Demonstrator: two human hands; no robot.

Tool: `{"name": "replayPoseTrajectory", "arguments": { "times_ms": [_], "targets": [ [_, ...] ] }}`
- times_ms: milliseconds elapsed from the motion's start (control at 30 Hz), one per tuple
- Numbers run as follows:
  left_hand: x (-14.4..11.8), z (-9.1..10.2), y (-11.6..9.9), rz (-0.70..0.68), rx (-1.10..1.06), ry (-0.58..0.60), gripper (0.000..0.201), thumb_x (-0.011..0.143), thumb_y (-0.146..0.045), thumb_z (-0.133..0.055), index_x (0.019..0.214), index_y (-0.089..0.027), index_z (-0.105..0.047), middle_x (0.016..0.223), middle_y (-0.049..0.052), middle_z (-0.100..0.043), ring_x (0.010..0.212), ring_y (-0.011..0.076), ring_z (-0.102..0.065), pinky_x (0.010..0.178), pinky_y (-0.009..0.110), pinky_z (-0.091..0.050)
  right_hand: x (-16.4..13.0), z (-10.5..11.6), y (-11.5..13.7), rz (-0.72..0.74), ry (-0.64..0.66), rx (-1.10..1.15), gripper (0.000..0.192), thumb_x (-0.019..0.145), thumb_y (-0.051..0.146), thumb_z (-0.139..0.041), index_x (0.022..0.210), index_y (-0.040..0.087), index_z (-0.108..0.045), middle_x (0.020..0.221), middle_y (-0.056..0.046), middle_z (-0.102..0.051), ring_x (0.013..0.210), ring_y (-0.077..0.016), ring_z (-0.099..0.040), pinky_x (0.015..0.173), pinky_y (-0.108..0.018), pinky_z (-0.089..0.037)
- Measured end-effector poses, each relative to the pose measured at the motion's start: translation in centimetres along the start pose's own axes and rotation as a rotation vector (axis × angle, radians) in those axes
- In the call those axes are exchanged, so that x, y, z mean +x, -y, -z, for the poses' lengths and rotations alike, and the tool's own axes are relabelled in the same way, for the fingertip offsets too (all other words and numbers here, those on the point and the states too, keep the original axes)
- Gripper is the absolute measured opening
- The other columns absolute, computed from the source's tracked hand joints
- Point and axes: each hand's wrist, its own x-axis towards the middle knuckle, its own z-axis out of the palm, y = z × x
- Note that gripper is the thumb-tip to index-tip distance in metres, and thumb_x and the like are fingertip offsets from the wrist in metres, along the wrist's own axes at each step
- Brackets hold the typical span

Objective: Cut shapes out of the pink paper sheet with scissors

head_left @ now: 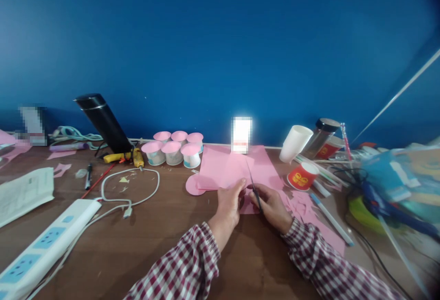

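My right hand [274, 207] is closed around a pair of scissors [255, 191], its thin blades pointing away toward the wall. Close beside it, my left hand [227, 206] pinches a piece of pink paper [249, 207], partly hidden by the fingers. Larger pink paper sheets [223, 164] lie flat just beyond both hands. A rounded pink paper cutout [195, 185] rests at their left edge. To the right of my right hand, pink paper scraps [302, 206] are heaped on the table.
Several small cups with pink tops [172, 154] stand by the blue wall. A lit phone [241, 135] leans there. Rightward are a red paper cup [303, 176], stacked white cups [296, 143] and a glue gun [385, 208]. Leftward are a black flask [106, 123] and a power strip [48, 245].
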Motion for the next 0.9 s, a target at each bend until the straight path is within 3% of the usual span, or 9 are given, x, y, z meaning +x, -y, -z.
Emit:
{"name": "replayPoseTrajectory", "arguments": {
  "times_ms": [533, 900],
  "targets": [
    [0.05, -0.08, -0.1, 0.003, 0.006, -0.031, 0.033, 0.047, -0.028, -0.085, 0.059, -0.012, -0.059, 0.049, -0.002, -0.056, 0.045, 0.009, -0.051, 0.044, 0.021, -0.04, -0.04, 0.0, 0.02, -0.005, -0.009, 0.012, 0.037, 0.081, 0.044, -0.06, 0.105, 0.015, -0.064, 0.061, 0.001, -0.058, 0.049, -0.0131, -0.054, 0.045, -0.023, -0.045],
    [0.23, 0.28, 0.44, -0.047, 0.0, 0.035, 0.031, 0.049, -0.027, -0.084, 0.061, -0.012, -0.059, 0.054, -0.001, -0.058, 0.047, 0.0085, -0.051, 0.046, 0.021, -0.04, 0.14, 0.0, -0.73, 0.041, -0.012, 0.04, 0.037, 0.083, 0.042, -0.06, 0.106, 0.013, -0.062, 0.069, -0.002, -0.062, 0.053, -0.0131, -0.055, 0.049, -0.023, -0.047]
  ]
}}
